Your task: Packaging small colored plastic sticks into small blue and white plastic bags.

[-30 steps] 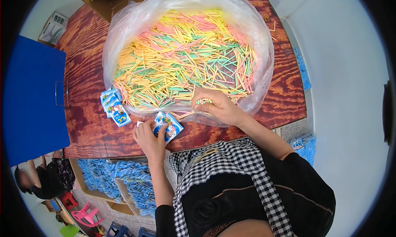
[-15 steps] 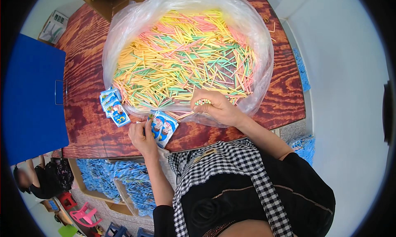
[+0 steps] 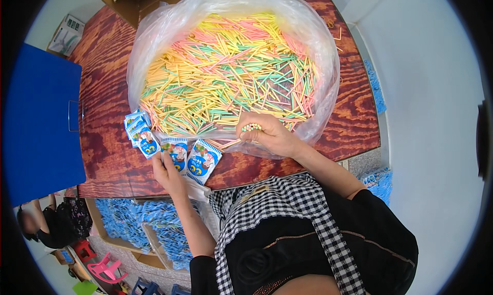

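Note:
My right hand (image 3: 269, 134) is closed around a bundle of thin coloured sticks (image 3: 251, 127), whose ends show above the fist. It rests at the near rim of a clear plastic bag (image 3: 318, 110) full of loose yellow, pink, orange and green sticks (image 3: 221, 69). A blue and white printed packet (image 3: 177, 150) is pinched at its left edge by my left hand (image 3: 168, 172). To its right, another blue and white packet (image 3: 204, 162) lies on the table. Several similar packets (image 3: 144, 135) overlap in a small pile at the left.
The wooden table (image 3: 102, 141) has a curved right edge. Behind the bag stands a cardboard box (image 3: 149, 4); a blue panel (image 3: 43, 123) stands at the left. Below the table are boxes of blue packets (image 3: 128, 223). Another person (image 3: 56, 223) is at far lower left, near a pink stool (image 3: 106, 268).
My left hand has moved left, drawing one packet off the other so the two now lie side by side. My right hand with the sticks has hardly moved.

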Demonstrator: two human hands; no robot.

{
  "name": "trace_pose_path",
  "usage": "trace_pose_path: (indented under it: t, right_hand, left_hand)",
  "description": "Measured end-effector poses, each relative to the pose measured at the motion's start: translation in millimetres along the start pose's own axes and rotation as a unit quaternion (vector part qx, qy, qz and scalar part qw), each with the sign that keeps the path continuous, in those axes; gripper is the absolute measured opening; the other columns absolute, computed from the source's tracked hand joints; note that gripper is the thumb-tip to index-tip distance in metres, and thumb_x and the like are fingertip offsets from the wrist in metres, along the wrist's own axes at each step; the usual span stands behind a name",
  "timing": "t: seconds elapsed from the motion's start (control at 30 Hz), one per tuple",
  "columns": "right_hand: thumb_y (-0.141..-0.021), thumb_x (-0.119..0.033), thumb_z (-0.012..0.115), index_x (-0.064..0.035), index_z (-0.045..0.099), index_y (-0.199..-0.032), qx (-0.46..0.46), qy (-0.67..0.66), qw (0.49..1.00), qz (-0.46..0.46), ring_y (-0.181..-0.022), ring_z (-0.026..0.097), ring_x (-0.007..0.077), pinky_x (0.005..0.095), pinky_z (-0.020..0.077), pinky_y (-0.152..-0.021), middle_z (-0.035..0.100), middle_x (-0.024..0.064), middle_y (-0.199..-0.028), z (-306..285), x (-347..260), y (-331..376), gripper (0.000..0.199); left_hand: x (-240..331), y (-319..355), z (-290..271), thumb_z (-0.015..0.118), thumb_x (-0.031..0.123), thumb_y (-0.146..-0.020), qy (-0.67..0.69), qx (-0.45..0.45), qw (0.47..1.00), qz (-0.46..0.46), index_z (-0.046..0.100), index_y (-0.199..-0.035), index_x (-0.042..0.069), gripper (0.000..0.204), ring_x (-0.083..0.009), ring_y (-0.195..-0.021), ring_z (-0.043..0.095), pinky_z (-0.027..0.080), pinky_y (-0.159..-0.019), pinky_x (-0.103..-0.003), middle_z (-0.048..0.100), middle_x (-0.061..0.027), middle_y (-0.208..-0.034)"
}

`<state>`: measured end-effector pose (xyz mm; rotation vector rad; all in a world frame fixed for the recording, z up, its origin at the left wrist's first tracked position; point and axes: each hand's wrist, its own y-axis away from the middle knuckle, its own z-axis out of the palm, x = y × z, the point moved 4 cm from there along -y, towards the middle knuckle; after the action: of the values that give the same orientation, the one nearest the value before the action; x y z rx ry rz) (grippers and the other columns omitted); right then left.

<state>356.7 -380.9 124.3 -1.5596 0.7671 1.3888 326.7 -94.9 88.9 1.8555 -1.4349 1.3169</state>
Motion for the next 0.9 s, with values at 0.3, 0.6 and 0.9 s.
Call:
trace_pose_path:
  t: [0.3, 0.6, 0.9]
  right_hand:
    - [-0.091, -0.006, 0.058, -0.0019, 0.059, -0.095, 0.004, -0.010, 1.000, 0.015, -0.082, 0.055, 0.0156, 0.0282, 0.0425, -0.077, 0.058, 0.0044, -0.088, -0.5, 1.7, 1.3, 0.006]
    - [-0.091, -0.006, 0.058, -0.0020, 0.059, -0.096, -0.002, -0.007, 1.000, 0.007, -0.082, 0.055, 0.0157, 0.0282, 0.0427, -0.077, 0.058, 0.0044, -0.088, -0.7, 0.8, 0.6, 0.006]
    - [-0.091, -0.006, 0.058, -0.0019, 0.059, -0.093, 0.004, -0.010, 1.000, 0.004, -0.081, 0.055, 0.0158, 0.0287, 0.0431, -0.076, 0.058, 0.0045, -0.086, -1.4, 1.8, 2.4, 0.005]
  left_hand:
    - [13.7, -1.2, 1.4, 0.051, 0.014, -0.099, 0.217, 0.026, 0.973, -0.076, 0.058, -0.093, 0.002, 0.015, -0.0028, -0.070, 0.050, 0.042, -0.064, -0.019, 0.059, 0.0023, -0.081]
    - [5.3, 7.0, 1.5, 0.048, 0.017, -0.100, 0.223, 0.010, 0.970, -0.095, 0.061, -0.092, 0.004, 0.021, -0.0020, -0.065, 0.049, 0.037, -0.056, -0.019, 0.057, 0.0039, -0.075]
    - [25.1, 16.2, 3.1, 0.052, 0.009, -0.096, 0.263, -0.070, 0.950, -0.149, 0.059, -0.091, 0.004, 0.010, -0.0020, -0.066, 0.045, 0.035, -0.060, -0.017, 0.056, 0.0042, -0.078]
